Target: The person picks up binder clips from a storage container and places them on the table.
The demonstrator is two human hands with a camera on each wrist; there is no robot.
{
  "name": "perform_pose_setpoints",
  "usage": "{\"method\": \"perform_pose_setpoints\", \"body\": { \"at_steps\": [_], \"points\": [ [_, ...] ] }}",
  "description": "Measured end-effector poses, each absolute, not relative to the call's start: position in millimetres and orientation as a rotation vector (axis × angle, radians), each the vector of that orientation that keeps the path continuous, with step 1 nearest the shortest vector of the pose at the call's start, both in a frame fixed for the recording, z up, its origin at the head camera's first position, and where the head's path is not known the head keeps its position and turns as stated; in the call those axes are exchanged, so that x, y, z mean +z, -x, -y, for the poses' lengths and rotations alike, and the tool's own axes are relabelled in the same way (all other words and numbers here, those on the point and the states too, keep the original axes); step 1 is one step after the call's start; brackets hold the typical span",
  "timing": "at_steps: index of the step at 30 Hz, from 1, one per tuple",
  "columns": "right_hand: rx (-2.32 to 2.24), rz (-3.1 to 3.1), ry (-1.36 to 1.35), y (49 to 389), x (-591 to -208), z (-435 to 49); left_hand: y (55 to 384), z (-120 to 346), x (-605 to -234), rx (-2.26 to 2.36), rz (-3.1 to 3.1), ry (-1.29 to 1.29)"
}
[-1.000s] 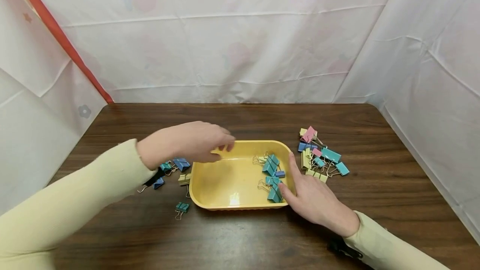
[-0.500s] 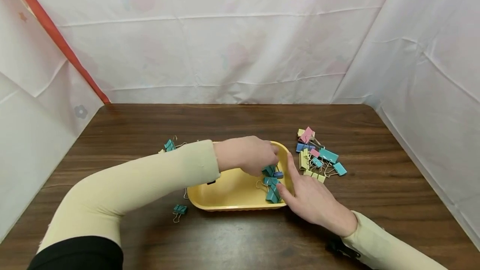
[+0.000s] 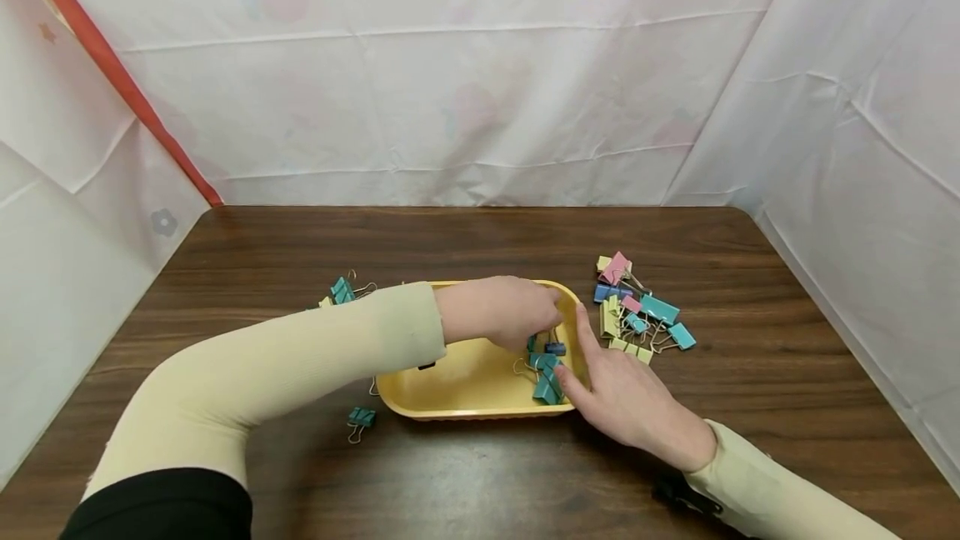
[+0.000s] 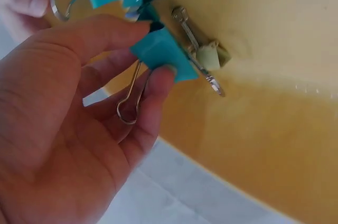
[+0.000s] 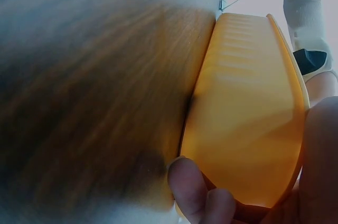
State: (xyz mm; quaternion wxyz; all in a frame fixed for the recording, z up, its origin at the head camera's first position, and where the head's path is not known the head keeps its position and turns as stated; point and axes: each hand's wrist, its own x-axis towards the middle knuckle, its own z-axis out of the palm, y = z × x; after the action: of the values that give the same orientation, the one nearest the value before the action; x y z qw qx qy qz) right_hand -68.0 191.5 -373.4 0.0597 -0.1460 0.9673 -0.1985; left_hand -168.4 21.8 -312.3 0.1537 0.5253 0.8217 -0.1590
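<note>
Inside the yellow tray [image 3: 465, 383], my left hand [image 3: 504, 312] pinches a teal binder clip [image 4: 165, 55] between thumb and fingers, seen closely in the left wrist view. A small pale-green binder clip [image 4: 208, 58] lies on the tray floor beside it. More teal binder clips [image 3: 548, 390] and a small blue binder clip [image 3: 555, 349] lie at the tray's right end. My right hand [image 3: 633, 407] grips that end, thumb at the inside of the rim and other fingers outside. In the head view, my left hand hides the clip it holds.
Right of the tray is a pile of mixed binder clips, including a pink one [image 3: 617, 267] and a wide teal one [image 3: 659, 308]. Left of it, a teal clip [image 3: 342, 290] and a dark green clip [image 3: 362, 417] lie on the wooden table [image 3: 465, 482]; my left sleeve covers others.
My left hand has moved right, from above the tray's left end down to the clips at its right end. The right hand has stayed on the tray.
</note>
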Motion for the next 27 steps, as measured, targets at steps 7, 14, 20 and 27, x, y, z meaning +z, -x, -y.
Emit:
{"method": "perform_pose_setpoints", "body": {
  "at_steps": [7, 14, 20, 27],
  "points": [
    [-0.583, -2.931, 0.440, 68.4, -372.6, -190.9, 166.6, 12.4, -282.1, -0.284, -2.429, -1.462],
    [-0.573, -2.948, 0.446, 67.7, -372.2, -191.2, 151.9, 62.6, -254.2, -0.159, -2.504, -1.516],
    [-0.581, -2.942, 0.448, 67.7, -373.2, -189.7, 136.2, 117.2, -246.3, -0.030, -2.604, -1.379],
    [-0.578, -2.937, 0.456, 68.0, -373.1, -188.4, 121.3, 174.8, -255.0, 0.083, -2.673, -1.221]
  ]
}}
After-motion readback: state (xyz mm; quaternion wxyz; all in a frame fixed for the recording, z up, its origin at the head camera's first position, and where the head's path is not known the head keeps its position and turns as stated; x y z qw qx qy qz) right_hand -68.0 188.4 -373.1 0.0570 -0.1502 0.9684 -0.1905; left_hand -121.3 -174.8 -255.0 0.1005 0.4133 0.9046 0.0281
